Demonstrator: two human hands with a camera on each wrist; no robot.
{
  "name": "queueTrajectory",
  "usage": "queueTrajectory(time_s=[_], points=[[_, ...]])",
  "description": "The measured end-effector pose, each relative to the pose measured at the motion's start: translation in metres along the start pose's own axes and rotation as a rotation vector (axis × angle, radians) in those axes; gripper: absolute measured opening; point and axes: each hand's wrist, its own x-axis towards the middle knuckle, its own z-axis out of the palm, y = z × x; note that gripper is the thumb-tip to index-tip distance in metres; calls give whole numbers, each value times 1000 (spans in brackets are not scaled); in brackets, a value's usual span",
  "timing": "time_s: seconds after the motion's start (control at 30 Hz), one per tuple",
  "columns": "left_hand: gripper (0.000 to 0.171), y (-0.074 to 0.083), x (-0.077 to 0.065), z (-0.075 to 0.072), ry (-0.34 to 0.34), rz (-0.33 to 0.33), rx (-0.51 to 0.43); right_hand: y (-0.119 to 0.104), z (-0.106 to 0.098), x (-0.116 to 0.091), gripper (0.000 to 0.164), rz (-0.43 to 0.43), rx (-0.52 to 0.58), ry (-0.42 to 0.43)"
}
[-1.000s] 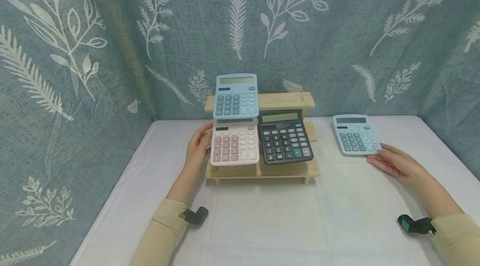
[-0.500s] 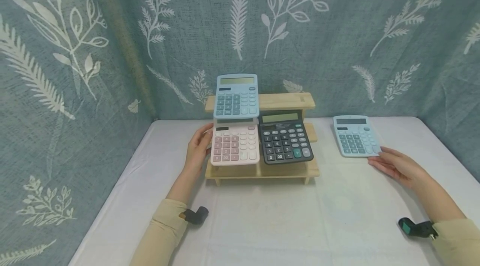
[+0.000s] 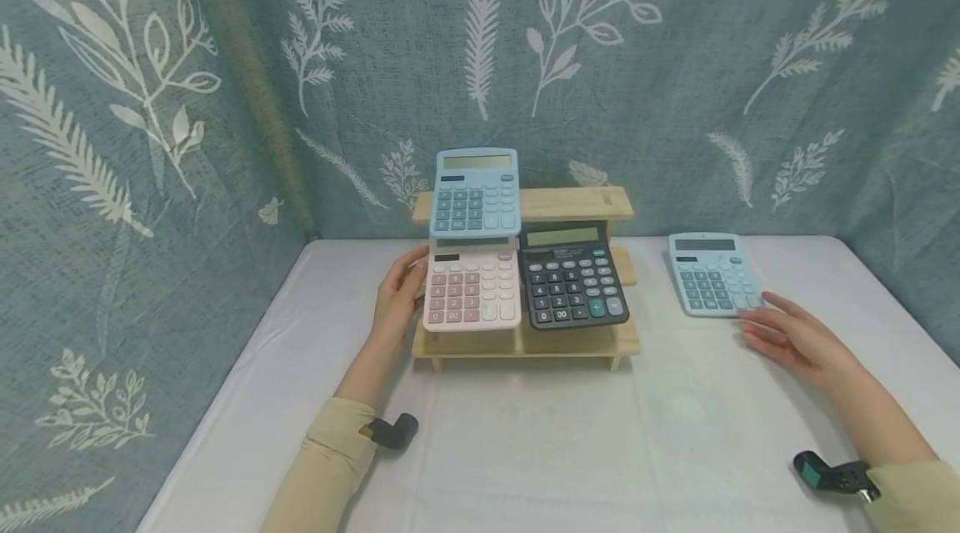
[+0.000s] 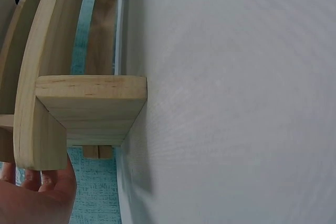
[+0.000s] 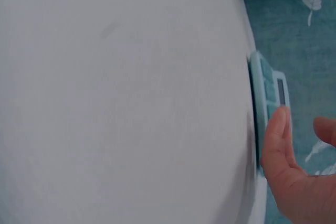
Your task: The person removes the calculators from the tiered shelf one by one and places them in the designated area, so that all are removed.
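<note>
In the head view my left hand (image 3: 396,299) is at the left side of the wooden tiered stand (image 3: 525,343), beside the pink calculator (image 3: 472,291). The left wrist view shows its fingers (image 4: 50,179) curled at the end of the stand's side board. A blue calculator (image 3: 476,193) leans on the top tier, above the pink one. The black calculator (image 3: 573,276) leans to the right of the pink one. Another blue calculator (image 3: 711,276) lies face up on the table, with my right hand (image 3: 798,341) at its lower right corner, thumb and fingers apart.
The white-covered table (image 3: 540,441) runs back to a green leaf-patterned curtain (image 3: 420,57), which also hangs along the left and right sides. The stand's bare wooden top tier (image 3: 577,203) shows to the right of the upper blue calculator.
My right hand has drawn slightly back toward me, its fingers parting at the calculator's corner. That blue calculator sits a touch nearer to me. The left hand and the stand hold still.
</note>
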Motion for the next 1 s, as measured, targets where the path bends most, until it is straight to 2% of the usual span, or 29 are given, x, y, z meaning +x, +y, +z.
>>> queueTrajectory(time_s=[0.33, 0.63, 0.87, 1.0], points=[[44, -2, 2, 0, -9, -4, -16, -4, 31, -5, 81, -47, -107, -58], [44, -2, 1, 0, -7, 4, -12, -15, 68, -12, 75, -154, -188, -89], [43, 26, -16, 3, -32, -12, -18, -26, 103, -17, 72, -218, -236, -102], [43, 11, -6, 1, -26, -13, -39, -32, 122, -18, 70, -233, -265, -98]])
